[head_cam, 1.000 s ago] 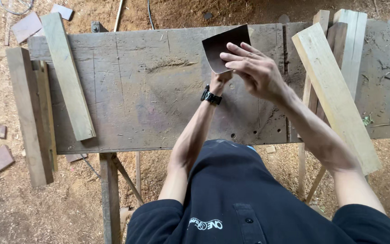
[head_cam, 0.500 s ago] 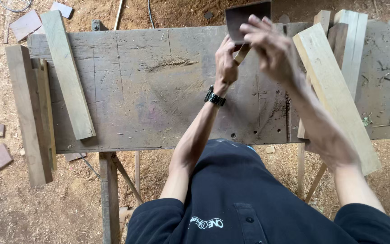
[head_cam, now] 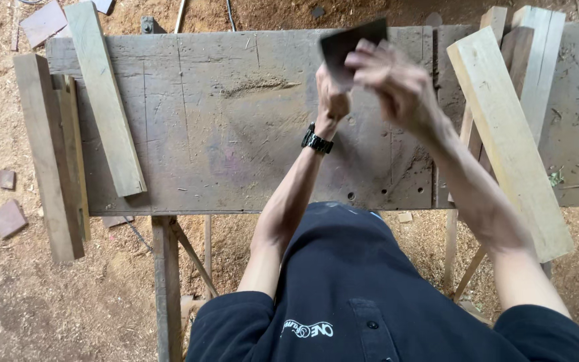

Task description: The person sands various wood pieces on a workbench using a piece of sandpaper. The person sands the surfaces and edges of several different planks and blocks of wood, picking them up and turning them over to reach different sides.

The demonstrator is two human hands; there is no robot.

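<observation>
- The left hand [head_cam: 333, 97] is raised over the far part of the worn wooden workbench [head_cam: 236, 134], its fingers curled tight around the lower end of a dark flat blade [head_cam: 350, 43]; a black wristwatch [head_cam: 317, 141] sits on that wrist.
- The blade, broad and roughly rectangular, stands above the far edge of the workbench, tilted, with its upper corner reaching past that edge. What kind of tool it belongs to cannot be told, as the grip is hidden in the fist.
- The right hand [head_cam: 397, 84] is just to the right of the left one, over the same far part of the workbench. It is blurred; its fingers look bent and close together, lying against the blade's right side, though whether they pinch it cannot be told.
- A pale plank [head_cam: 105, 100] lies slanted on the left part of the workbench, its top end poking past the far edge.
- A darker board [head_cam: 45, 157] lies along the workbench's left end.
- A light-coloured plank [head_cam: 510, 141] leans across the right part of the workbench, overhanging its near edge.
- Sawdust-covered ground [head_cam: 68, 308] lies all around the workbench.
</observation>
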